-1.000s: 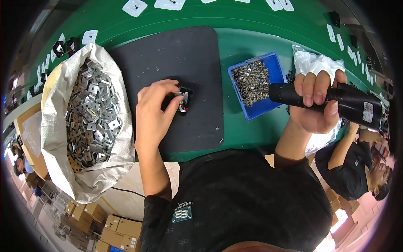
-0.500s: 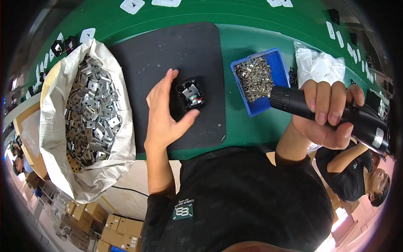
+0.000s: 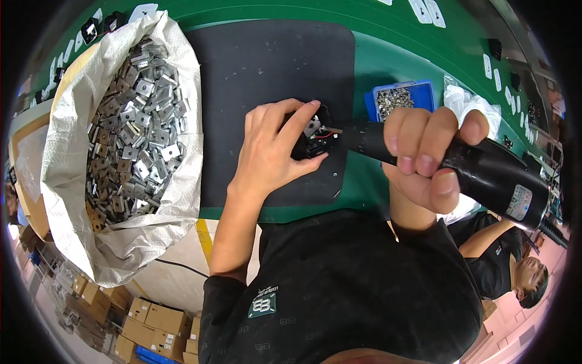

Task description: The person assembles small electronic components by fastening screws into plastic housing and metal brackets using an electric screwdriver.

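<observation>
A small black box-shaped housing (image 3: 317,149) rests on the dark mat (image 3: 260,64). Inside it are a metal plate (image 3: 312,127) and a red wire. My left hand (image 3: 265,144) grips the housing, fingers along its far side and thumb along its near side. In my right hand (image 3: 424,151) is a black electric screwdriver (image 3: 494,179), held almost level. Its bit points left and reaches over the housing's interior, close to the metal plate. Whether a screw sits on the bit's tip is too small to tell.
At the left stands a white woven sack (image 3: 63,164) of metal plates (image 3: 136,121). A blue tray (image 3: 426,94) of screws (image 3: 394,100) lies beyond my right hand, beside a clear plastic bag (image 3: 479,106). White parts (image 3: 421,11) lie on the green belt (image 3: 388,39). Another person (image 3: 494,252) is at right.
My right hand has brought the screwdriver left from the screw tray to the housing. My left hand has closed from an open pose beside the housing onto its sides. The view has shifted.
</observation>
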Demonstrator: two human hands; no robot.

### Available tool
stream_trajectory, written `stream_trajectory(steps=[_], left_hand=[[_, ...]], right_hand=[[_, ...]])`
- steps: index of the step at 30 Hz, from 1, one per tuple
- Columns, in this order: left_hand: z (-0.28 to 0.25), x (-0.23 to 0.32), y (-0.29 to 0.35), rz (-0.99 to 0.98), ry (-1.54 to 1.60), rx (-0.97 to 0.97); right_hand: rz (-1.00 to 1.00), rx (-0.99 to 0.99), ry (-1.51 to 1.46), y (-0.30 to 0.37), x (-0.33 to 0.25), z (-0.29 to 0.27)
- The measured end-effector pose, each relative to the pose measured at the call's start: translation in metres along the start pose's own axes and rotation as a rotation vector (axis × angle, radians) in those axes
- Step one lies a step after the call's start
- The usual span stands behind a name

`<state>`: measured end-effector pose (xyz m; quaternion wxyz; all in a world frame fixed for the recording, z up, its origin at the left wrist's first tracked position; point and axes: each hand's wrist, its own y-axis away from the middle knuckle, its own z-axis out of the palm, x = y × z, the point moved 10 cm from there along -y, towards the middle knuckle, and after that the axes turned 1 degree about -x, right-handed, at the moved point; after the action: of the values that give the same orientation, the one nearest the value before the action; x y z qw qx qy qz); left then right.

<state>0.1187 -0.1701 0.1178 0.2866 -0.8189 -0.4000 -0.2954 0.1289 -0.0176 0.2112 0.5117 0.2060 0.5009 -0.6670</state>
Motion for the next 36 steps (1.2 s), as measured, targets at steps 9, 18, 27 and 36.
stream_trajectory(steps=[9,18,27,36], left_hand=[[0.003,-0.005,-0.001,-0.043,0.020,-0.010],[0.002,-0.006,-0.001,-0.047,0.021,-0.002],[0.002,-0.007,-0.001,-0.040,0.031,0.012],[0.000,-0.005,-0.002,-0.033,0.058,0.000]], right_hand=[[-0.016,-0.036,0.045,0.000,0.010,0.005],[-0.038,-0.049,0.045,0.000,0.013,0.005],[-0.061,-0.085,0.012,0.002,0.019,0.012],[0.021,-0.120,0.106,0.001,0.016,0.026]])
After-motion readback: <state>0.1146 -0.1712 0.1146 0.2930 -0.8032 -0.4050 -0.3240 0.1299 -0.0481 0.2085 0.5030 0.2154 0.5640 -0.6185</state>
